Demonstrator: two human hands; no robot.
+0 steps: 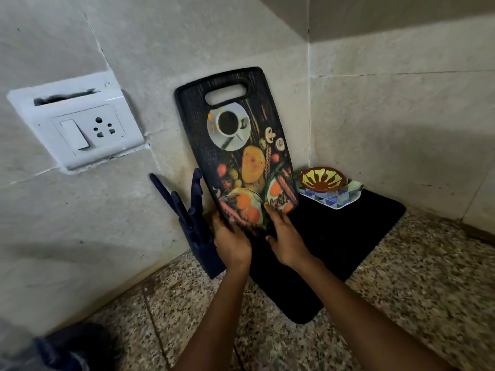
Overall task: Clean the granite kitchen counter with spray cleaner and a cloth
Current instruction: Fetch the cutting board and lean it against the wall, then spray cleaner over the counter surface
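One speckled granite counter [417,285] filled the lower part of the view, its polished surface mottled tan, grey and black, meeting two pale, rough-textured tiled walls [388,124] at a corner. One flat black mat [334,250] with rounded corners lay on the counter in that corner. One tall rectangular cutting board [241,145], dark with a printed picture of a coffee cup, fruit and vegetables and one oblong handle slot at its top, stood upright and tilted back near the wall, its lower end over the mat. One white plastic switch plate [77,129] with one rocker switch and one socket sat on the left wall. One dark blue knife block [198,228] held several matching blue handles just left of the board. The left hand [231,241] gripped the board's lower left corner, fingers curled round the edge. The right hand [285,241] held the lower right edge, thumb on the printed face. One small patterned tray [340,198] carried one round painted bowl [322,179] at the mat's back.
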